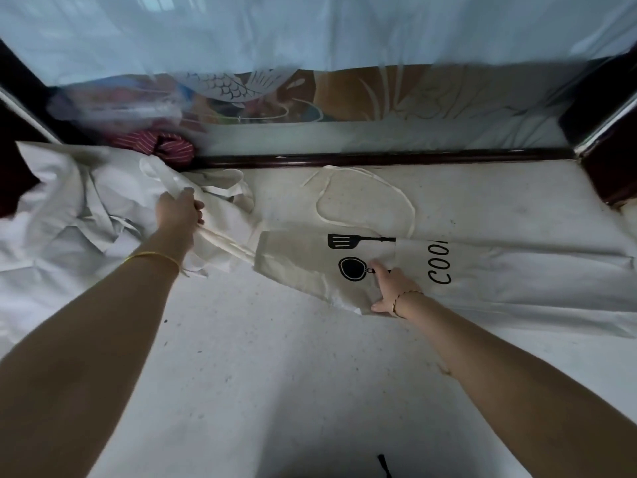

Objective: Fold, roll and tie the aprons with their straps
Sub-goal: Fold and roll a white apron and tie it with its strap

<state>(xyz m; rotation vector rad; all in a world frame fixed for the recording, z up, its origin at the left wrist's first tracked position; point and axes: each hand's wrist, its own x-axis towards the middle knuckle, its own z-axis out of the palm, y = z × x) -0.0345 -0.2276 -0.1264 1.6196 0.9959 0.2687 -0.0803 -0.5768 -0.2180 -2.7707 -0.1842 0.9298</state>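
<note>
A cream apron (pixel 303 267) with black spatula and pan prints and partial lettering lies spread across the white bed surface (pixel 262 367). Its thin neck strap (pixel 365 198) loops loosely above it. My right hand (pixel 393 288) presses flat on the apron beside the pan print, fingers spread. My left hand (pixel 179 210) grips a bunch of cream apron fabric (pixel 220 208) at the left, lifted a little off the bed. A heap of more pale aprons (pixel 76 208) lies under and left of that hand.
A rolled red striped apron (pixel 165 146) sits at the back left by a dark wooden rail (pixel 379 158). A pale blue netting curtain (pixel 310 36) hangs behind. Dark bed posts (pixel 606 139) stand at both back corners.
</note>
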